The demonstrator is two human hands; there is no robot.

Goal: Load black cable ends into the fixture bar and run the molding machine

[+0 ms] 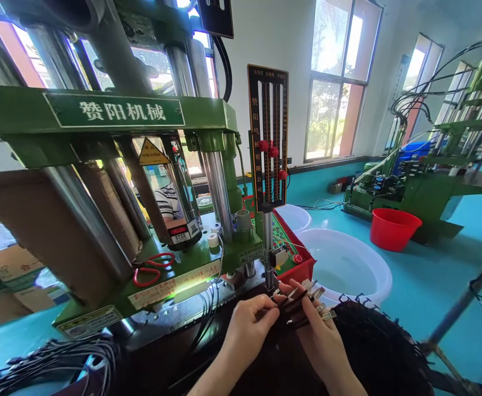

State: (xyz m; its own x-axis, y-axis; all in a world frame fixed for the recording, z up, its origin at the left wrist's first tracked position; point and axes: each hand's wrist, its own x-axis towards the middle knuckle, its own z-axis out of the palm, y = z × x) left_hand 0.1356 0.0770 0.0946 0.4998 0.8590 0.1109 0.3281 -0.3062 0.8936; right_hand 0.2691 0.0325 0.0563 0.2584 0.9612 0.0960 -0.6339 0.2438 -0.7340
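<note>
Several cable connectors [317,293] with silvery metal plugs and dark bodies are bunched in my right hand [321,338], whose thumb lies across them and whose fingers curl around from behind. My left hand [251,324] is just to the left, its thumb and forefinger pinched together at the end of one dark connector of this bunch. The exact part between those fingertips is mostly hidden. Both hands are in front of the green press, over its dark front edge. Thin black cables [208,311] hang down from the press table to the left of my hands.
Red-handled scissors [148,275] lie on the green press [195,269]. A red control panel [305,269] and a slotted black scale [268,137] stand behind my hands. Coiled black cables [80,357] lie lower left. White tubs [348,264] and a red bucket [394,228] stand right.
</note>
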